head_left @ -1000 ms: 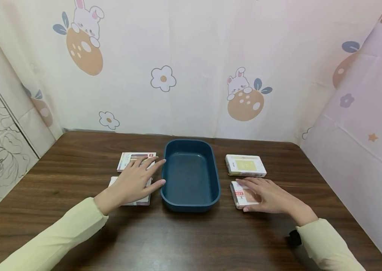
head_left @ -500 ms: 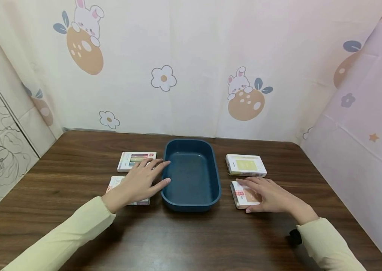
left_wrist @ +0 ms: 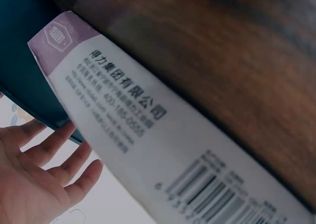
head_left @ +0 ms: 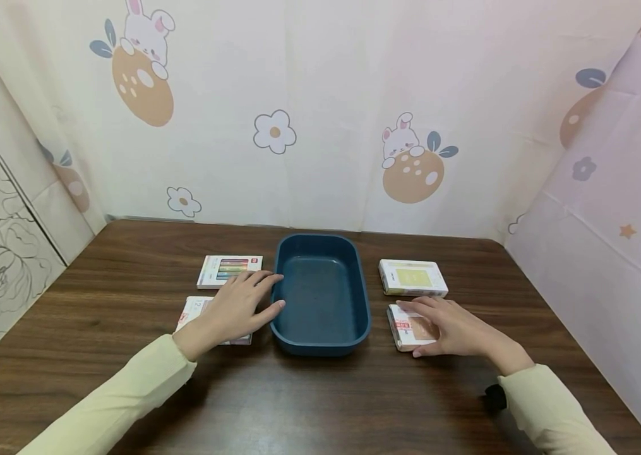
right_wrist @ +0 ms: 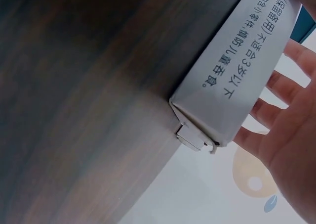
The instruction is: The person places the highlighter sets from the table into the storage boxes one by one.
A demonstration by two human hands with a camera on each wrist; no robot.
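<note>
My left hand reaches over the near-left white box, its spread fingers and thumb overlapping the left rim of a dark blue tray. In the left wrist view the printed, barcoded side of a box with a lilac end stands close, the fingers beyond it. My right hand lies over a small white box with a red-printed label, fingers toward its far edge and thumb by its near edge. The right wrist view shows that box's printed side, with loosely spread fingers behind it.
Behind the left hand lies a flat white box with a window showing coloured sticks. A white box with a yellow-green panel lies at the back right. A patterned curtain hangs behind the brown wooden table.
My left hand has shifted slightly right, further over the tray's left rim, uncovering more of both left boxes. The right hand has barely moved; the boxes and tray stay in place.
</note>
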